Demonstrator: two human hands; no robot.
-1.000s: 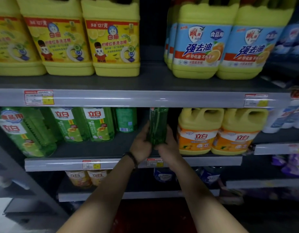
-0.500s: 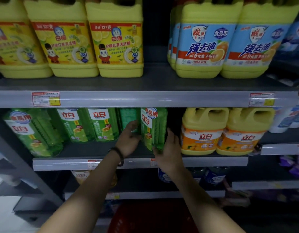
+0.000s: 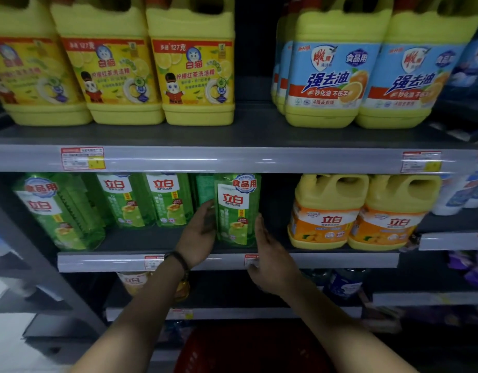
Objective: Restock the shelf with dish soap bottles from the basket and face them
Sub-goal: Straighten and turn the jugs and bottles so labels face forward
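We flank the translucent green plastic dish soap bottle (image 3: 236, 211), left hand (image 3: 202, 232) at nine o'clock, right hand (image 3: 270, 254) at three, grips flat-open, clasping nothing; likely heavy, slick, so hold mid-body.

- You face grey metal shelving (image 3: 232, 135), dimly lit, its tiers stacked one below another.
- Price tags (image 3: 83, 158) sit in its clear edge strips (image 3: 232, 160).
- Pale floor (image 3: 6, 345) shows at your lower left.

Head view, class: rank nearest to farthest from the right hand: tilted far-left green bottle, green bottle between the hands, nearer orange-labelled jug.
1. Green bottle between the hands, just left of the right hand.
2. Nearer orange-labelled jug, to its right.
3. Tilted green bottle, far left.
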